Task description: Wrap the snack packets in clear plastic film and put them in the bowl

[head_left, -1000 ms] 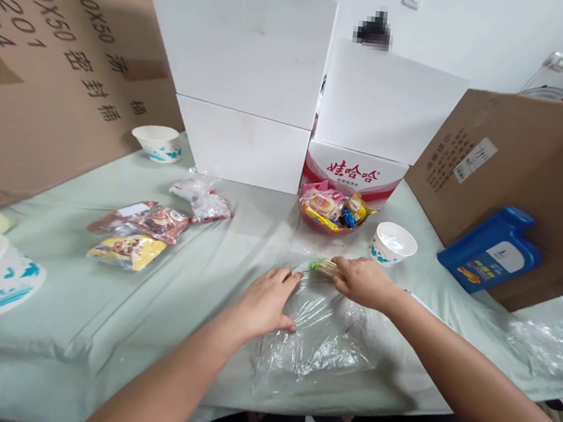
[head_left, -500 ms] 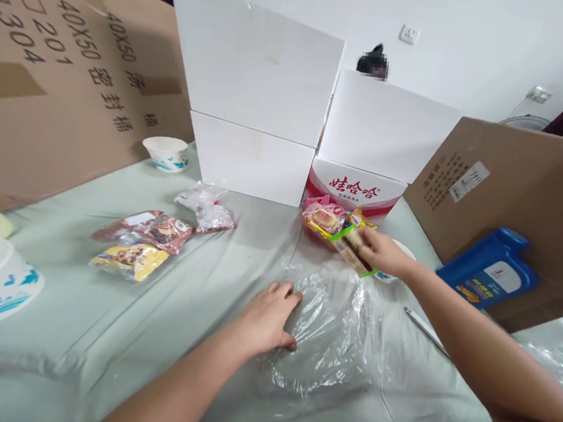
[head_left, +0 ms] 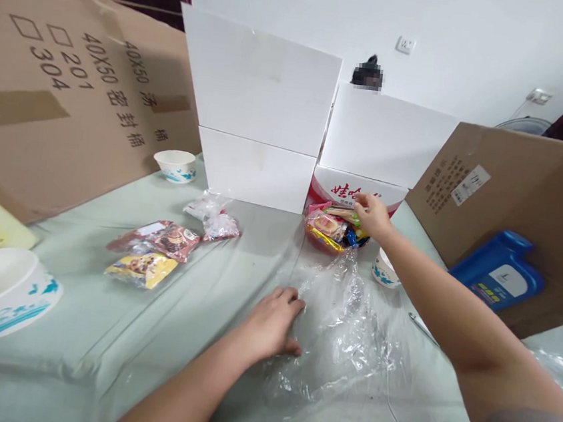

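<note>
My left hand (head_left: 274, 321) lies at the left edge of a crumpled clear plastic bag (head_left: 342, 345), fingers loosely curved and thumb apart. It grips nothing that I can see. Over the right rim of a reddish bowl (head_left: 325, 244), my right hand (head_left: 374, 215) hovers with its fingers parted and nothing visible in them. Wrapped snacks fill this bowl, among them a pink-and-clear packet (head_left: 327, 224), a yellow packet (head_left: 326, 238) and a green-edged packet (head_left: 342, 213) at the back. Below my right wrist stands a white paper bowl (head_left: 386, 272), partly hidden by the forearm.
Snack packets (head_left: 157, 241) and small clear bags (head_left: 217, 221) lie on the left. Paper bowls (head_left: 175, 166) stand near a large carton (head_left: 95, 117). White boxes (head_left: 258, 168) rise behind. At right are a blue bottle (head_left: 501, 274), a carton (head_left: 516, 175) and a slim metal tool (head_left: 423, 325).
My right hand has moved up and away, letting go of the green-edged packet, which now lies in the snack bowl. My left hand stays by the plastic bag. The view has shifted slightly.
</note>
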Tool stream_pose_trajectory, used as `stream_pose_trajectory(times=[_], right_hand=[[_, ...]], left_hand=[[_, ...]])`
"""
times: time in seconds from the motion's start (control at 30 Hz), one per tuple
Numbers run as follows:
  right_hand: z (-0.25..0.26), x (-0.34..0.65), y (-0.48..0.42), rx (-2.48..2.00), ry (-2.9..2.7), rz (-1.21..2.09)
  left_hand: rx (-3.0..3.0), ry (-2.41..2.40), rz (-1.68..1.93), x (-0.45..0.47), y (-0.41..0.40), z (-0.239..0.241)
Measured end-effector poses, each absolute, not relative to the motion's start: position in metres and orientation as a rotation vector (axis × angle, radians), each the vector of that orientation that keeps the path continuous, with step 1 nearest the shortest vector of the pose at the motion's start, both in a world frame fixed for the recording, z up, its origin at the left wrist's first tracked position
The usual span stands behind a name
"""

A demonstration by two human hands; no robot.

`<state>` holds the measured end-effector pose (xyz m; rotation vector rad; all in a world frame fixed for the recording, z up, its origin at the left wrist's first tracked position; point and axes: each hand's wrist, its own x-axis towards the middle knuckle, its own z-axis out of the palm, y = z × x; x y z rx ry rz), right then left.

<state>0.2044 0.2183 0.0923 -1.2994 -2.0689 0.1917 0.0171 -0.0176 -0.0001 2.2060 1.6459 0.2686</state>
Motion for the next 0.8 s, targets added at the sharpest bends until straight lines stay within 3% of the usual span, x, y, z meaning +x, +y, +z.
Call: stream_pose_trajectory(times=[0.23,0.4,0.63,0.7,0.8], right_hand=[[0.007,0.254,0.072,-0.579,-2.681,-0.012],[-0.038,0.323,0.015,-0.939,-2.929,0.084],[-0.036,0.382,-0.029,-1.079,-2.833,0.129],[-0.034,0.388,-0.039,-1.089,-2.764,0.124],[-0.032,0.392,-0.048,-1.121,-2.595,0.107]], left_hand=[[2.204,1.731,0.215,0.018,-0.017,0.003],[2.13,1.772,0.164,0.012,-0.013,-0.006],[2.232,1.77,0.334,0.02,-0.016,0.006],[2.29,1.672,0.404,0.025,-0.023,0.015],[2.284,1.3,0.203,0.034,-0.039,0.022]])
